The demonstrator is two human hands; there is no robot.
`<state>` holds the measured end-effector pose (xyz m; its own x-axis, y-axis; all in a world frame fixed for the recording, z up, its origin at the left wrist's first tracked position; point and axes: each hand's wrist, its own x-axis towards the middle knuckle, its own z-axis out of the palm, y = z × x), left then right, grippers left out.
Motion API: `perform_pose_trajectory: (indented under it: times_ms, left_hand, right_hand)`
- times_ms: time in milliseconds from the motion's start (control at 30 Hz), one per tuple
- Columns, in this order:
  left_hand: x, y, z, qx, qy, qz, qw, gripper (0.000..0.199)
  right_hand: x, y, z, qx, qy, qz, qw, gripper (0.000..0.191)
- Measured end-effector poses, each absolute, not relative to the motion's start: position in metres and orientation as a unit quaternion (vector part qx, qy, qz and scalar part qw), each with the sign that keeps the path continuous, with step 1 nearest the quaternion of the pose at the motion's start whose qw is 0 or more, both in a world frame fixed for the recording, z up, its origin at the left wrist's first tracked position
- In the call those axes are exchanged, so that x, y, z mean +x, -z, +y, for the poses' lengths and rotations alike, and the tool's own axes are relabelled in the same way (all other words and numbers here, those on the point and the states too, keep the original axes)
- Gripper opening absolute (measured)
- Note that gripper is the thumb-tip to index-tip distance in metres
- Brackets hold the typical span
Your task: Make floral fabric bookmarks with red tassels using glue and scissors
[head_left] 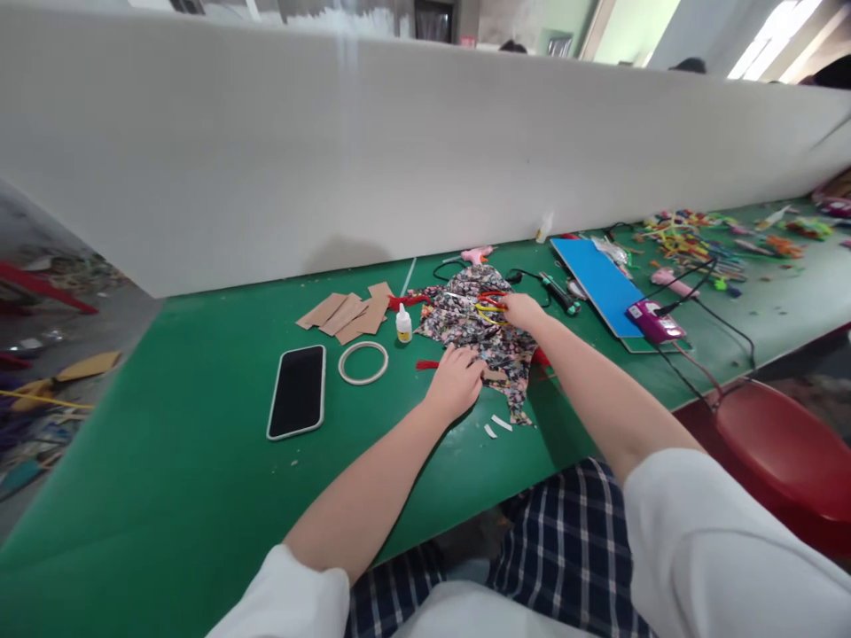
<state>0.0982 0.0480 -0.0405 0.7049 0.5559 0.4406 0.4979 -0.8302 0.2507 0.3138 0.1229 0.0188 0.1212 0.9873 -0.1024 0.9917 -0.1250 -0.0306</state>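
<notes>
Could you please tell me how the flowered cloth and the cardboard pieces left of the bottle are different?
The flowered cloth has a dense multicoloured print, while the cardboard pieces are plain brown. The cloth lies rumpled; the cardboard pieces look flat and straight-edged. The left hand rests at the cloth's edge, while neither hand touches those cardboard pieces. Both lie on the green table.

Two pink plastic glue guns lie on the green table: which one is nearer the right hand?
The pink glue gun at the far edge of the dark floral fabric; the other pink glue gun lies farther right, beside the purple box.
</notes>
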Motion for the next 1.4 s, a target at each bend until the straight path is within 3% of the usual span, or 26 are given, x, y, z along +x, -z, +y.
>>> perform_pose_trajectory:
  times_ms: [433,700,833,933,1033,1100,1167,1400]
  left_hand:
    - [0.102,0.040,0.047,0.954,-0.201,0.208,0.073,0.030]
    - [0.103,0.038,0.047,0.957,-0.191,0.201,0.079,0.033]
    - [0.104,0.039,0.048,0.958,-0.188,0.200,0.078,0.031]
    - [0.106,0.041,0.049,0.958,-0.191,0.199,0.079,0.030]
    - [0.107,0.042,0.050,0.956,-0.199,0.199,0.081,0.030]
    - [0.107,0.043,0.050,0.956,-0.200,0.198,0.080,0.031]
    - [0.108,0.043,0.050,0.957,-0.200,0.198,0.075,0.032]
    - [0.108,0.042,0.049,0.956,-0.206,0.199,0.060,0.034]
  right_hand:
    - [0.293,-0.029,0.134,0.763,0.036,0.628,0.146,0.035]
    - [0.322,-0.073,0.098,0.751,0.082,0.648,0.099,0.019]
    - [0.357,-0.088,0.043,0.759,0.168,0.625,0.072,0.037]
    - [0.369,-0.085,-0.020,0.752,0.261,0.606,0.009,0.035]
    - [0.351,-0.063,-0.087,0.665,0.554,0.445,-0.229,0.054]
    - [0.327,-0.043,-0.125,0.575,0.659,0.372,-0.312,0.071]
    - [0.301,-0.024,-0.151,0.525,0.724,0.295,-0.337,0.079]
    - [0.252,-0.015,-0.169,0.474,0.788,0.074,-0.385,0.072]
